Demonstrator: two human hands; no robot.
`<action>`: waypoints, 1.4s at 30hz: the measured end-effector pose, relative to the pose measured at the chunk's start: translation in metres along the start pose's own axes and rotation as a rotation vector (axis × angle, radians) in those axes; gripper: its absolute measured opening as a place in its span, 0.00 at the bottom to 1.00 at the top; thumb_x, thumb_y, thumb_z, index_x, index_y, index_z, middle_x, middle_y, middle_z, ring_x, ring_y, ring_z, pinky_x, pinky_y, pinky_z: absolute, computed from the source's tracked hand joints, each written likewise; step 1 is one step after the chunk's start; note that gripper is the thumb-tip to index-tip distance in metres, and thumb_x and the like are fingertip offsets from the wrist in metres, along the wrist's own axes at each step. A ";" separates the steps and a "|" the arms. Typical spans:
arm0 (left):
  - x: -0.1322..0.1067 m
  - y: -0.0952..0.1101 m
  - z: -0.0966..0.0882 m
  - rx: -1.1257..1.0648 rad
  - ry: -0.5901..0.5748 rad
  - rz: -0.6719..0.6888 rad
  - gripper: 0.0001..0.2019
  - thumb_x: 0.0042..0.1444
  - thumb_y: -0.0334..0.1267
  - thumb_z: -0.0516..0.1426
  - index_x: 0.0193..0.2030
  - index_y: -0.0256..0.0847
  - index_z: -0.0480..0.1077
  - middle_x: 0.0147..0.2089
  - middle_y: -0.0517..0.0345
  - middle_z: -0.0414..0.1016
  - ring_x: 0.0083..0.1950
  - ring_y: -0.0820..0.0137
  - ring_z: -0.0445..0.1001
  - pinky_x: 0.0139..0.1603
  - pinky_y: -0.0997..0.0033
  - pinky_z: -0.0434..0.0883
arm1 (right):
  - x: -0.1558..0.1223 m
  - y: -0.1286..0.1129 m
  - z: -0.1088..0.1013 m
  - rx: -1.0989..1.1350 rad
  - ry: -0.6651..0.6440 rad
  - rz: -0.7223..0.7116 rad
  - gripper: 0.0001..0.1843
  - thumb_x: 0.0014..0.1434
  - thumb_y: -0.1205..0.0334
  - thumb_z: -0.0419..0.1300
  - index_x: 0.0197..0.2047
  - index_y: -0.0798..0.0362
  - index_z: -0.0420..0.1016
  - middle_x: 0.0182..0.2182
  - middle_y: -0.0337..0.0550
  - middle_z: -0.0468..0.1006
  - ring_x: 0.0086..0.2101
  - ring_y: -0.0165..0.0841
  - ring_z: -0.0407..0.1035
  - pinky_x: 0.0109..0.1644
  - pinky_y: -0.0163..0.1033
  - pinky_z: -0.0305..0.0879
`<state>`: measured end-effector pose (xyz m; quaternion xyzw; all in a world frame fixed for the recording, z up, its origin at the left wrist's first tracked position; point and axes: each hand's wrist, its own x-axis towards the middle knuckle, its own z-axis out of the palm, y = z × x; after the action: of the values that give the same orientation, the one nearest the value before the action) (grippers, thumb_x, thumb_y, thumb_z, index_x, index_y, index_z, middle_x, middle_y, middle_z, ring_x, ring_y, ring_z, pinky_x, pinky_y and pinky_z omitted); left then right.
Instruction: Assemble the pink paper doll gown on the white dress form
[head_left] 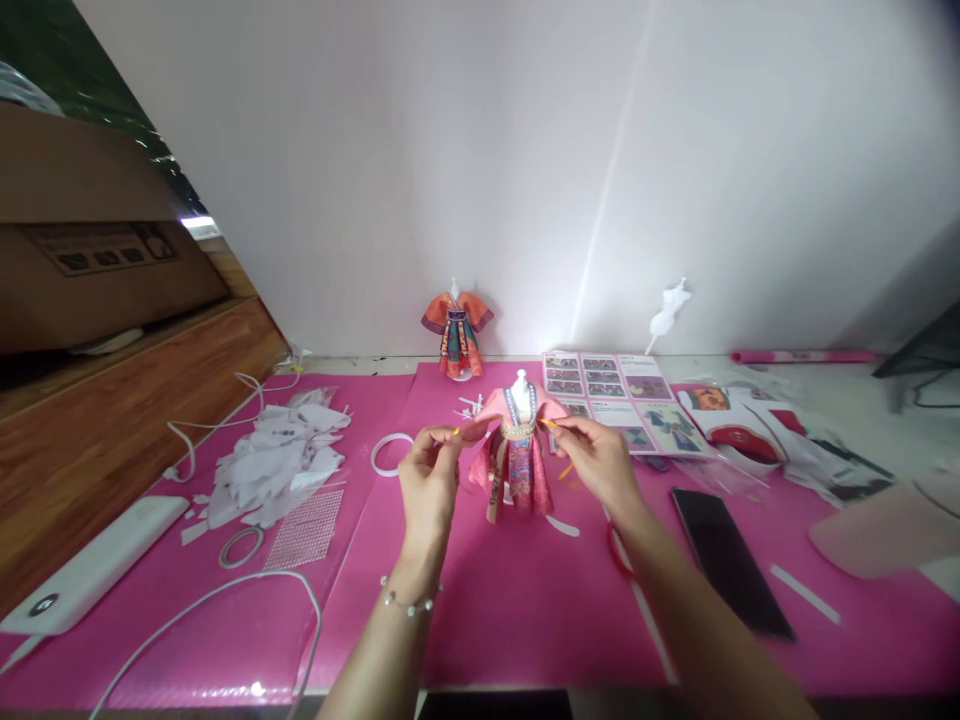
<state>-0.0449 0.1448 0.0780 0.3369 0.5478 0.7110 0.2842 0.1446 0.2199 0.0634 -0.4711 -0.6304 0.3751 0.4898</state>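
A small white mannequin in a pink paper dress point(517, 455) stands on the pink mat point(510, 600) in front of me. My left hand point(429, 482) is raised at the dress's left sleeve, fingers pinched on a thin yellow strand. My right hand point(600, 462) pinches the strand's other end at the right sleeve. A second mannequin in an orange dress point(457, 335) stands further back by the wall.
Instruction sheets point(611, 390) lie behind right, a bare white mannequin point(667, 312) leans on the wall. A black phone point(727, 570) lies right. White paper scraps point(277, 455), tape rings point(390, 455), a white power bank point(90, 575) and cable point(225, 590) lie left.
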 end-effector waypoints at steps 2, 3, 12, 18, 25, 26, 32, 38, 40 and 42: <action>0.001 0.003 0.000 -0.029 -0.051 -0.080 0.09 0.48 0.42 0.61 0.27 0.40 0.69 0.14 0.70 0.61 0.14 0.80 0.55 0.14 0.81 0.52 | 0.001 0.003 0.000 -0.027 0.001 -0.021 0.15 0.52 0.52 0.62 0.37 0.54 0.80 0.23 0.40 0.76 0.24 0.34 0.70 0.30 0.37 0.64; 0.001 0.004 0.000 -0.051 -0.082 -0.120 0.09 0.48 0.41 0.61 0.25 0.40 0.69 0.13 0.70 0.62 0.13 0.80 0.54 0.13 0.80 0.51 | 0.001 0.004 0.000 -0.045 0.000 -0.039 0.14 0.52 0.52 0.63 0.37 0.53 0.79 0.22 0.38 0.75 0.23 0.33 0.68 0.29 0.37 0.62; 0.001 0.008 0.004 -0.177 -0.184 -0.210 0.11 0.49 0.42 0.62 0.24 0.39 0.66 0.14 0.70 0.60 0.13 0.82 0.51 0.13 0.80 0.48 | 0.001 0.001 0.000 -0.389 0.080 -0.248 0.13 0.59 0.51 0.60 0.34 0.50 0.81 0.19 0.36 0.73 0.21 0.31 0.65 0.28 0.36 0.56; 0.000 0.006 0.007 -0.149 -0.181 -0.224 0.13 0.49 0.46 0.64 0.28 0.38 0.71 0.13 0.72 0.58 0.13 0.83 0.48 0.14 0.81 0.47 | 0.001 -0.001 0.002 -0.313 0.092 -0.190 0.14 0.59 0.50 0.60 0.35 0.51 0.80 0.19 0.36 0.73 0.21 0.32 0.67 0.30 0.37 0.60; -0.006 0.003 0.007 -0.094 -0.181 -0.193 0.12 0.48 0.45 0.63 0.26 0.39 0.69 0.15 0.71 0.62 0.13 0.83 0.51 0.14 0.81 0.49 | -0.001 -0.008 0.004 -0.058 -0.014 -0.045 0.16 0.58 0.48 0.60 0.36 0.52 0.76 0.18 0.35 0.72 0.20 0.33 0.69 0.28 0.37 0.63; -0.007 0.003 0.007 -0.080 -0.180 -0.187 0.12 0.48 0.45 0.63 0.26 0.39 0.69 0.15 0.71 0.62 0.13 0.83 0.52 0.14 0.81 0.49 | -0.001 -0.009 0.003 -0.046 -0.029 -0.036 0.16 0.58 0.48 0.60 0.36 0.53 0.76 0.18 0.35 0.72 0.20 0.33 0.69 0.28 0.37 0.63; -0.011 0.005 0.007 0.104 -0.189 -0.023 0.09 0.53 0.41 0.61 0.27 0.39 0.72 0.16 0.69 0.63 0.16 0.80 0.56 0.18 0.79 0.56 | -0.002 -0.008 -0.003 -0.330 -0.019 -0.167 0.12 0.56 0.54 0.62 0.39 0.52 0.81 0.22 0.39 0.77 0.23 0.35 0.70 0.30 0.38 0.61; -0.019 0.010 0.007 0.229 -0.226 0.088 0.08 0.55 0.39 0.59 0.27 0.40 0.72 0.22 0.64 0.71 0.24 0.75 0.67 0.27 0.77 0.64 | -0.003 -0.015 -0.004 -0.345 -0.018 -0.170 0.13 0.59 0.53 0.58 0.36 0.52 0.80 0.24 0.42 0.79 0.25 0.35 0.72 0.31 0.38 0.62; -0.021 0.012 0.010 0.246 -0.243 0.080 0.09 0.56 0.40 0.59 0.27 0.40 0.71 0.20 0.64 0.70 0.22 0.75 0.66 0.25 0.77 0.63 | -0.002 -0.018 -0.003 -0.250 -0.037 -0.131 0.14 0.59 0.52 0.58 0.34 0.52 0.78 0.23 0.41 0.78 0.24 0.34 0.72 0.30 0.38 0.63; -0.024 0.015 0.013 0.237 -0.255 0.063 0.08 0.56 0.40 0.59 0.28 0.41 0.71 0.18 0.66 0.68 0.19 0.75 0.64 0.22 0.77 0.61 | -0.002 -0.020 -0.001 -0.135 -0.064 -0.087 0.14 0.58 0.51 0.58 0.33 0.52 0.77 0.22 0.39 0.77 0.22 0.33 0.71 0.29 0.37 0.64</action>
<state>-0.0207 0.1302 0.0903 0.4727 0.5765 0.6015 0.2871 0.1411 0.2126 0.0823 -0.4629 -0.6897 0.3248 0.4522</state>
